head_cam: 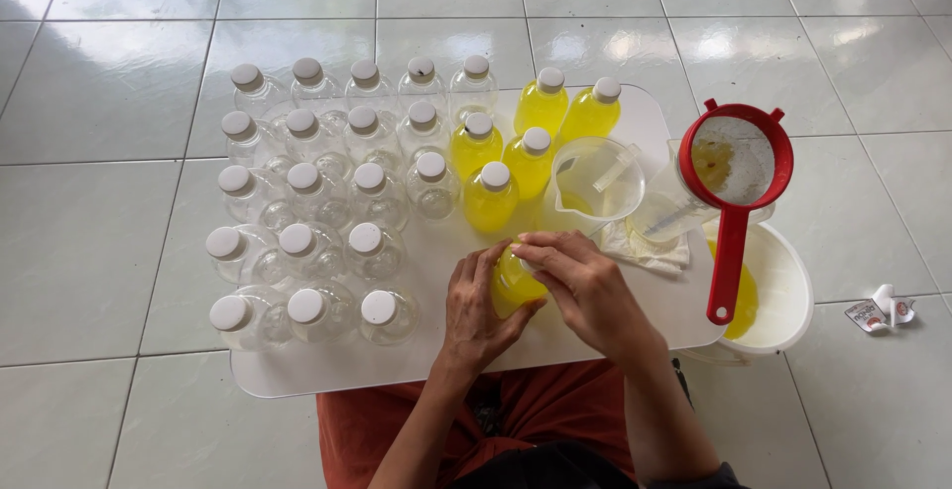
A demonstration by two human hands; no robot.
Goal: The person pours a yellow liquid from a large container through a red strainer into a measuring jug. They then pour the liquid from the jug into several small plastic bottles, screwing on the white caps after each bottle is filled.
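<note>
A small bottle of yellow liquid [516, 284] stands on the white board [416, 365] near its front edge. My left hand [476, 305] wraps around the bottle's body. My right hand [580, 286] covers the bottle's top, fingers curled over the cap, which is hidden. Several more filled yellow bottles [493, 196] with white caps stand just beyond. Several empty clear bottles [312, 241] with white caps fill the board's left half.
A clear measuring jug [595, 182] and a second clear container with a red sieve [736, 167] on it stand at the right. A white bowl of yellow liquid [783, 291] sits beside the board. A crumpled wrapper [881, 311] lies on the tiled floor.
</note>
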